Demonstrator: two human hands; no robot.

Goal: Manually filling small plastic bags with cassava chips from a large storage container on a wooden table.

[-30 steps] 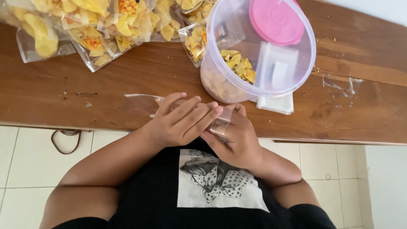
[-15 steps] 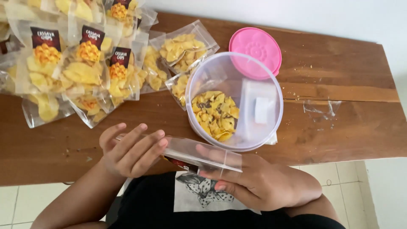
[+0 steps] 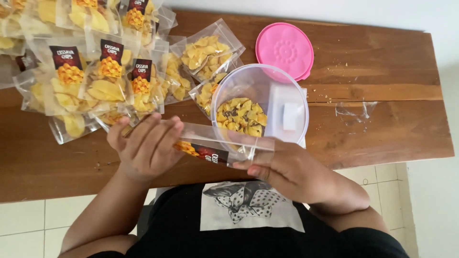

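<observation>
1. Left hand (image 3: 146, 148) and right hand (image 3: 282, 167) are pinching an empty pouch (image 3: 217, 148) at its ends, above the table (image 3: 382, 119), beside the tub (image 3: 260, 110).
2. The pouch is probably light, thin and slippery; holding its edges seems best.

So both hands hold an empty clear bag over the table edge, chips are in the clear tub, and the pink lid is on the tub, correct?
Not quite: the pink lid is off, lying on the table behind the clear tub, as the head view shows. The rest holds: left hand and right hand hold the empty clear bag, with chips in the tub.
</observation>
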